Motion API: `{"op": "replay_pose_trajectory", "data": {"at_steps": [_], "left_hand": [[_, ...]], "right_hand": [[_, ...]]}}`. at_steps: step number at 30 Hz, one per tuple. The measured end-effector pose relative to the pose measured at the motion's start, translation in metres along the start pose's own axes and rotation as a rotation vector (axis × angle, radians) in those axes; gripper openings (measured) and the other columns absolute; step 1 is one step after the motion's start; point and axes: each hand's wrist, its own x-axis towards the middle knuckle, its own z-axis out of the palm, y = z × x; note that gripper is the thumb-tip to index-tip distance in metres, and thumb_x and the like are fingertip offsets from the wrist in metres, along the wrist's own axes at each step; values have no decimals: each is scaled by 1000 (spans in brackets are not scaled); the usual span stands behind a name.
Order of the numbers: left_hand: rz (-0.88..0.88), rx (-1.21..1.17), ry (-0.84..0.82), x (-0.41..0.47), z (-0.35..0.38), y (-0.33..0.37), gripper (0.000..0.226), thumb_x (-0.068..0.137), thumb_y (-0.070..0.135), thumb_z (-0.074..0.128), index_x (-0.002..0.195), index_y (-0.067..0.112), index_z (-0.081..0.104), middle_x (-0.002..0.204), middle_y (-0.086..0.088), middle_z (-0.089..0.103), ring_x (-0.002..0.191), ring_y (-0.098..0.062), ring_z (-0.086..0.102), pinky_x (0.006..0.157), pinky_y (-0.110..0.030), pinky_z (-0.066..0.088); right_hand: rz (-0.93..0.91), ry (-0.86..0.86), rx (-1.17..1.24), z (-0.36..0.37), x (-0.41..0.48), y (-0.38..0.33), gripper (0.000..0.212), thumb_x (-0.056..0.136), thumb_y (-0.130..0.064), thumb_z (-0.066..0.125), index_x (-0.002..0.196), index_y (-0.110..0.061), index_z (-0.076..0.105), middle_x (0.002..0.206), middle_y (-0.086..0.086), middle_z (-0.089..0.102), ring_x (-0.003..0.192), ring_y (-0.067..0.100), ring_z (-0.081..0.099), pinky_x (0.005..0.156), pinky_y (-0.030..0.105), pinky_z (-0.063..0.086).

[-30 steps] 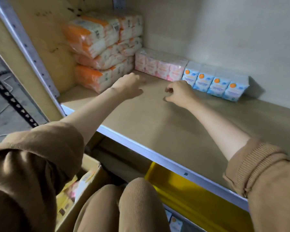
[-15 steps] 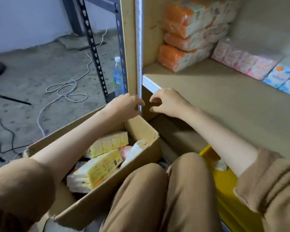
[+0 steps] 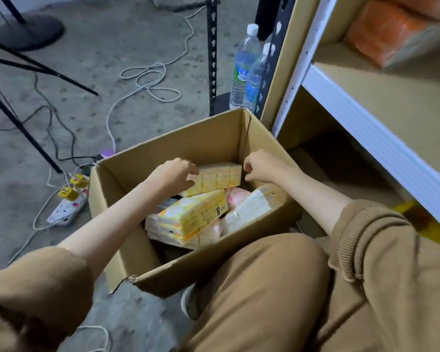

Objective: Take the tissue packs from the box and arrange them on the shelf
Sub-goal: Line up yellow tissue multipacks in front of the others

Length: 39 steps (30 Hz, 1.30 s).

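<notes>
Down at the center of the frame sits the open cardboard box (image 3: 208, 146) on the concrete floor (image 3: 87, 72), wedged between the person's knee and the shelf (image 3: 391, 97) on the right. Both hands are inside it. Left hand (image 3: 174, 175) has its fingers curled around the left end of a pale yellow tissue pack (image 3: 220, 177) that lies on top of the pile near the far wall of the box, so it's pinching that end. Right hand (image 3: 261, 166) is loosely curled just off the pack's right end, fingers bent in. I honestly can't tell if it's touching the pack or not.

Under that top pack there's a bigger yellow-and-white pack (image 3: 193, 214) lying tilted, a pink one (image 3: 236, 195) peeking out beside it, and a white pack (image 3: 254, 207) leaning toward the right wall of the box.

Upper right of the frame, an orange pack (image 3: 386, 31) already sits on the shelf board. Just left of the shelf upright, two water bottles (image 3: 244, 69) stand on the floor. A white rope (image 3: 150, 80) loops across the upper middle of the frame, and a power strip (image 3: 66, 207) lies at the left, close to the box's left corner. Black stand legs (image 3: 36, 69) cross the upper left.
</notes>
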Motion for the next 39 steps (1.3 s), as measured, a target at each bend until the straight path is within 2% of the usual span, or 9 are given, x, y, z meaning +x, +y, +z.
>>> {"op": "replay_pose_trajectory", "data": {"at_steps": [9,14,17,20,23,27,31,35,39], "left_hand": [[-185,-153,-200,38,64,-38,28,90,21,55,112,6,62,117,-18,62,109,-37,58,88,-39,49],[-415,-353,-397,51,100,-55,52,89,48,51,115,4,62,118,-14,64,102,-30,61,80,-34,47],[-533,-734,-576,54,117,-74,101,57,72,68,130,5,51,129,-12,60,117,-29,58,102,-35,46],[-669,-1016,-682,62,147,-97,140,9,68,81,130,7,48,122,-16,64,109,-32,64,101,-50,48],[-638,-1038,-833,63,132,-95,130,20,58,88,131,5,48,124,-17,63,115,-32,61,105,-49,44],[-581,-940,-995,70,111,-86,93,60,50,81,133,5,45,131,-13,57,120,-27,56,100,-37,46],[-544,-1021,-1084,61,104,-76,113,31,38,94,130,7,49,116,-8,63,105,-22,60,91,-34,47],[-483,-1209,-1074,53,118,-69,99,19,42,94,106,12,58,93,-6,74,91,-19,67,82,-32,51],[-609,-1353,-924,48,130,-56,42,83,52,56,96,12,59,66,-2,77,58,-12,73,66,-27,54]], "right_hand": [[111,-156,-74,43,62,16,27,86,-10,57,110,1,62,114,18,63,103,33,61,84,36,52],[189,-313,-96,68,80,34,29,88,-18,56,108,2,61,111,16,63,101,31,60,72,29,42],[254,-437,-112,75,83,41,35,91,-32,52,104,0,59,104,16,58,95,30,56,77,31,42],[320,-530,-113,72,89,39,51,88,-40,55,117,2,56,107,15,62,94,31,61,77,31,46],[340,-680,-142,60,93,25,64,83,-46,61,125,0,49,97,8,54,80,26,55,68,28,45],[340,-850,-218,53,96,5,82,78,-51,65,139,-5,35,130,11,49,99,23,52,68,28,48],[392,-877,-151,60,91,-3,87,83,-54,55,146,-6,19,152,9,31,134,26,39,101,33,39],[409,-815,-88,70,85,-3,78,92,-54,38,147,-4,15,152,14,28,135,29,38,105,36,36],[435,-799,-122,65,85,-5,71,94,-44,43,144,0,20,147,19,36,132,30,41,104,34,37]]}}
